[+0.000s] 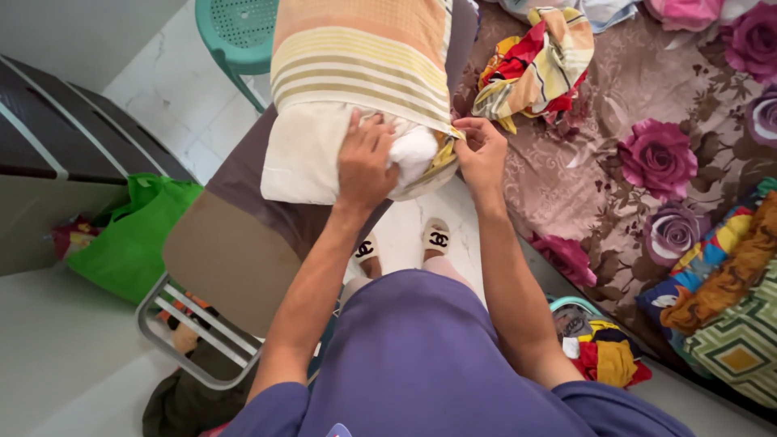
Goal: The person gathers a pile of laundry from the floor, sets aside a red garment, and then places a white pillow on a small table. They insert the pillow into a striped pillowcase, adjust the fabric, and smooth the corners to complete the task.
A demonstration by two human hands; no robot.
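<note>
While both hands (pixel 421 158) grip its open end, the pillow (pixel 356 89) lies lengthwise away.

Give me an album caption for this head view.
Both hands, left hand and right hand, tuck a pillow into a striped pillowcase.

Bright even daylight, soft shadows, sharp focus (edges bowed), no glare

Striped cream-and-orange pillowcase (pixel 356 73) half-covers a white pillow (pixel 413 152), lying on an ironing board.
</note>
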